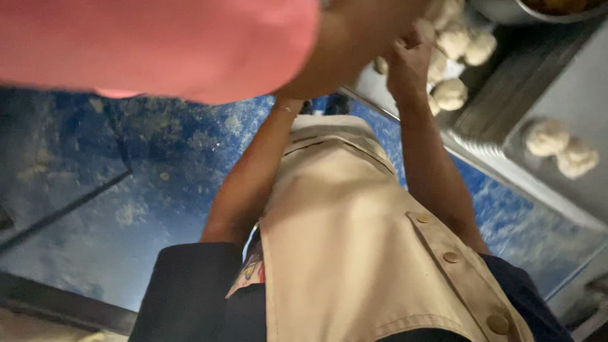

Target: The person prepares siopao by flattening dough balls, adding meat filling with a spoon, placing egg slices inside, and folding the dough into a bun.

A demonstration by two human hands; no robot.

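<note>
Round pale dough balls (pixel 453 69) lay clustered on the grey metal counter (pixel 557 82) w/ the right hand (pixel 408 63) among them, two more dough balls (pixel 560 147) apart further right, blue mottled floor (pixel 126 190) below.

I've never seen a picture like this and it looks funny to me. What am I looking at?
There is no machine here. A person wears a camera on their head, so you look down their own beige vest to the blue floor. Their arms stretch out to a grey counter with pale dough balls and a metal bowl on it. The right hand is at the dough; whether it grips one is unclear. The left hand is hidden behind another person's arm in a pink sleeve.
</note>
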